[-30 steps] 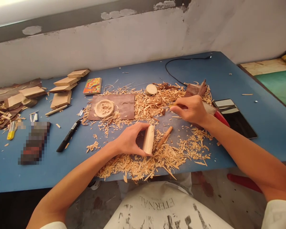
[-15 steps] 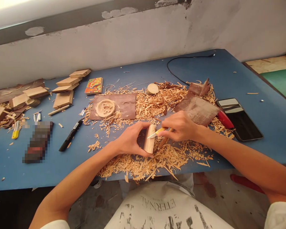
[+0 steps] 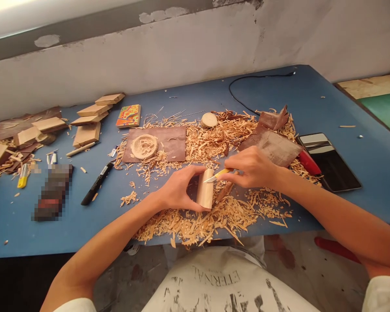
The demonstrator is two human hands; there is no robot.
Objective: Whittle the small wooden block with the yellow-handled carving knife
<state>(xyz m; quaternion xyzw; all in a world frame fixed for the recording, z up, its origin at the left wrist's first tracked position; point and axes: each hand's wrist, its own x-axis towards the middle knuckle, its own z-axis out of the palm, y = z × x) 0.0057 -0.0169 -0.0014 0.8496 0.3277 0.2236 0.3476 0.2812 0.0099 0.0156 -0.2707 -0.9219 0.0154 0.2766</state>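
Note:
My left hand (image 3: 178, 188) grips a pale wooden block (image 3: 205, 195) standing on end among wood shavings (image 3: 211, 216) near the front edge of the blue table (image 3: 341, 99). My right hand (image 3: 251, 167) holds a small carving knife with a yellow handle (image 3: 218, 174). Its blade tip rests at the top right edge of the block. A brown wooden stick (image 3: 224, 192) lies just right of the block, partly under my right hand.
A round carved disc (image 3: 144, 146) sits on a brown sheet (image 3: 172, 141). A black marker (image 3: 96, 183), stacked wood pieces (image 3: 87, 117), a colourful tile (image 3: 128, 115), a phone (image 3: 329, 161), a red-handled tool (image 3: 308, 162), sandpaper (image 3: 273, 145) and a black cable (image 3: 247, 82) lie around.
My right hand came from the far shavings pile toward the block, bringing the yellow-handled knife to its upper edge. The left hand kept holding the block in place.

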